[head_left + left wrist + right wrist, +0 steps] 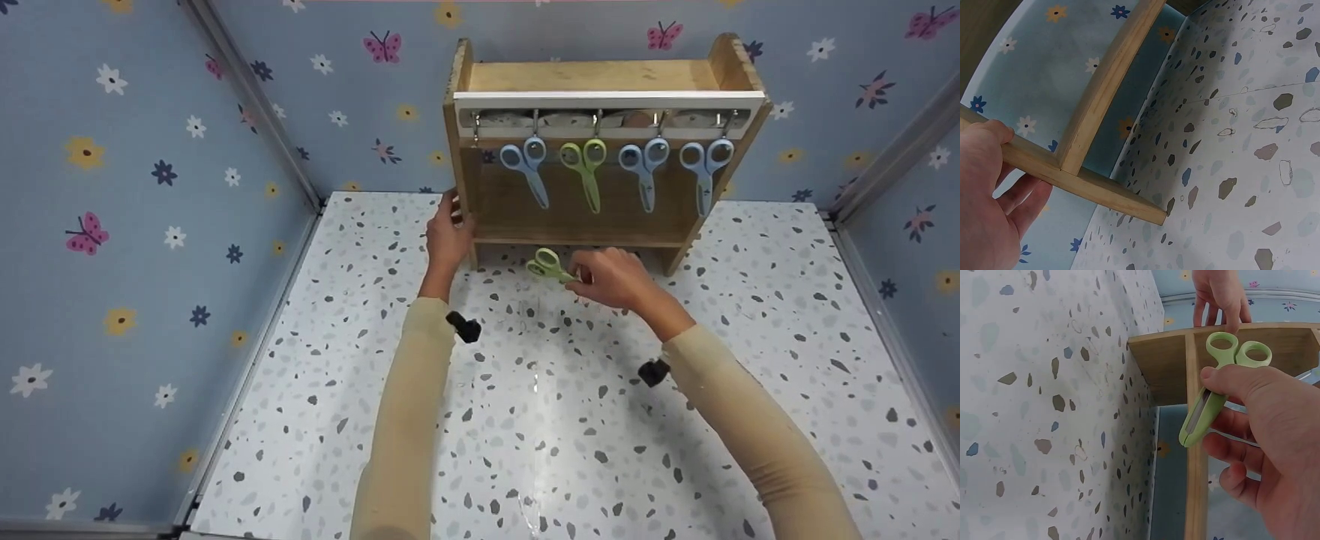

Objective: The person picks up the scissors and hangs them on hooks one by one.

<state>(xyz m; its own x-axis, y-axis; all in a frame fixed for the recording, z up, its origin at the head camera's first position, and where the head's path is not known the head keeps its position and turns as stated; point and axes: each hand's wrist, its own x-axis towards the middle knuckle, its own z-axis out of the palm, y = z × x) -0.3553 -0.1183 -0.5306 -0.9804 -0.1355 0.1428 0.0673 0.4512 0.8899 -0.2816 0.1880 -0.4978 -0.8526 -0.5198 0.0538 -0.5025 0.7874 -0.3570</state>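
A wooden rack stands upright on the speckled table, with hooks along its pale front strip. My left hand grips the rack's left side panel, thumb on one face and fingers on the other, as the left wrist view shows. Just in front of the rack's lower board, my right hand pinches green scissors by the closed blades, handle loops pointing away from the palm. From the hooks hang blue scissors, another green pair and two more blue pairs on the right. The leftmost hook holds nothing.
The white speckled tabletop spreads in front of the rack. Flowered blue panels wall it in at the left, back and right, with metal rails at their corners. Small black devices sit at both wrists.
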